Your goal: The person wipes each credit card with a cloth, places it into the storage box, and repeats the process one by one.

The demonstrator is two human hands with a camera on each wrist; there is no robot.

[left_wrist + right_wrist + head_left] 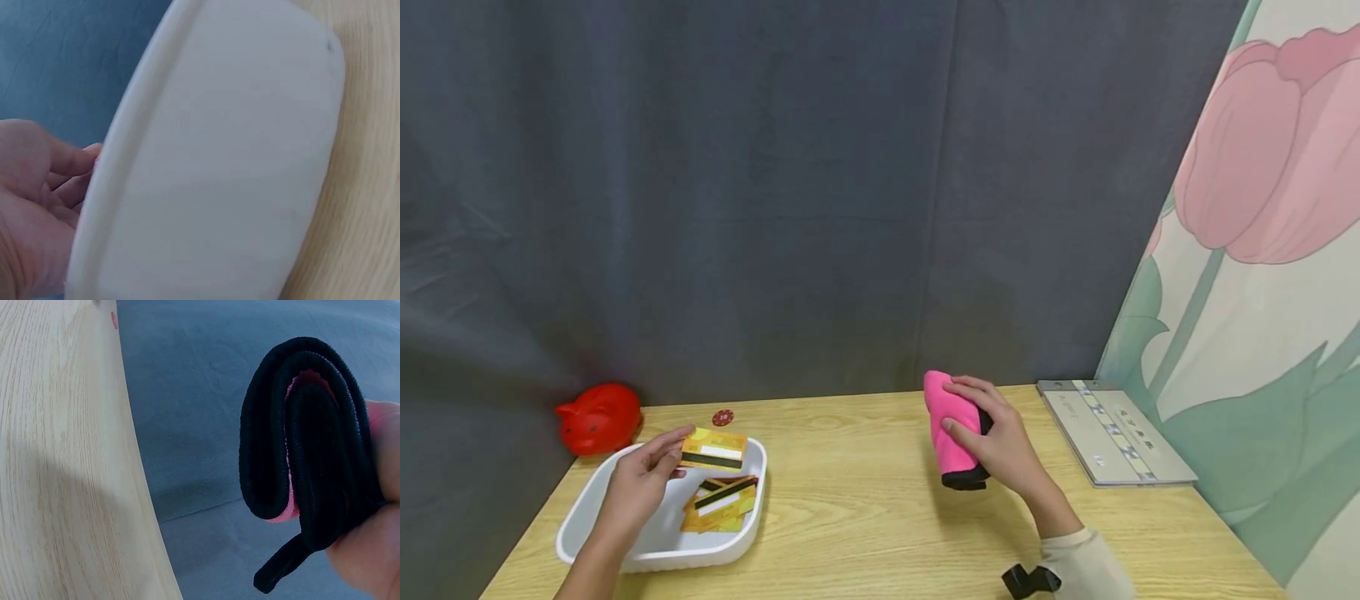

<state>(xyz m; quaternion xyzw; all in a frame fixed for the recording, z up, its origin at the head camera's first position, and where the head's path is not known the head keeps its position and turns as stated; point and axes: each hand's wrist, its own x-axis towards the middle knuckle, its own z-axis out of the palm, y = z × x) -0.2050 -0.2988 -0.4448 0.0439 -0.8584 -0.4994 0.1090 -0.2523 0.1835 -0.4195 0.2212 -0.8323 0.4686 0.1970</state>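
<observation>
My left hand (pixel 643 479) pinches a yellow card (pixel 713 449) with a black stripe and a white strip, above the white tray (pixel 756 533). Several similar yellow cards (pixel 718 510) lie in a loose pile in that tray. In the left wrist view the tray's outer wall (pixel 219 137) hides the card and the fingertips. On the other side, my right hand (pixel 1003 437) grips a folded pink towel (pixel 953 421) with black edging, held up over the table. The right wrist view shows its black-edged folds (pixel 306 444) end-on, with a small black loop (pixel 281 565) hanging from them.
A red piggy bank (pixel 600 419) stands behind the tray at the back left. Near the table's back edge lies a small red poker chip (pixel 722 417). At the right is a grey-beige book (pixel 1116 433). A dark curtain (pixel 790 200) hangs behind the wooden table (pixel 842 500).
</observation>
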